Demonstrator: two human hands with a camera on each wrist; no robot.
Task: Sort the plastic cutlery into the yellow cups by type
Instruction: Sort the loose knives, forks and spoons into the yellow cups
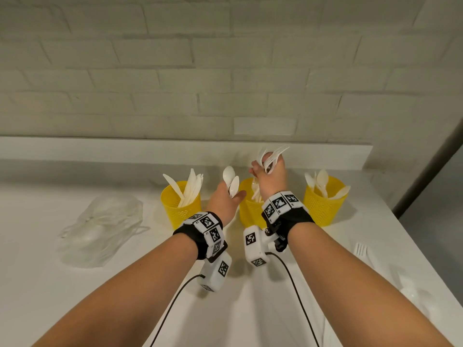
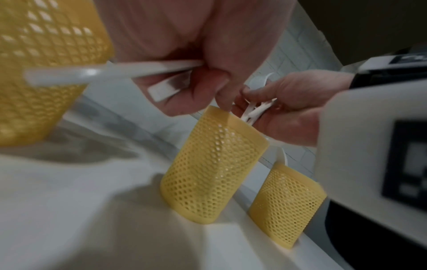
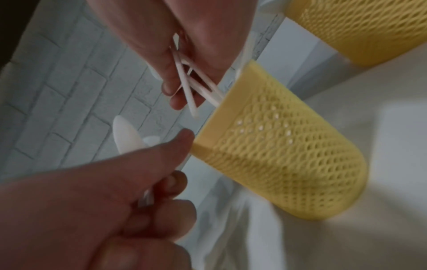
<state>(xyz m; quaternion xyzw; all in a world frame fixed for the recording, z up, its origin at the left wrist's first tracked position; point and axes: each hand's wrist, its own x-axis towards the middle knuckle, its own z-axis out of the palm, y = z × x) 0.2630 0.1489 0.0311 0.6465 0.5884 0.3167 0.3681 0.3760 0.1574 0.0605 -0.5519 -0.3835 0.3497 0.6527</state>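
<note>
Three yellow mesh cups stand in a row by the back ledge. The left cup (image 1: 180, 211) holds knives, the middle cup (image 1: 248, 211) forks and the right cup (image 1: 320, 209) spoons. My left hand (image 1: 231, 194) grips two white spoons (image 1: 229, 176) by their handles, bowls up, between the left and middle cups. My right hand (image 1: 265, 166) grips a bunch of white forks (image 1: 271, 156), tines up, directly over the middle cup. In the right wrist view the fork handles (image 3: 191, 85) point down at the rim of the middle cup (image 3: 277, 155).
A crumpled clear plastic bag (image 1: 102, 226) lies on the white counter at the left. A loose fork (image 1: 362, 251) and more white cutlery (image 1: 413, 294) lie near the counter's right edge. A low ledge (image 1: 175, 149) and a brick wall run behind the cups.
</note>
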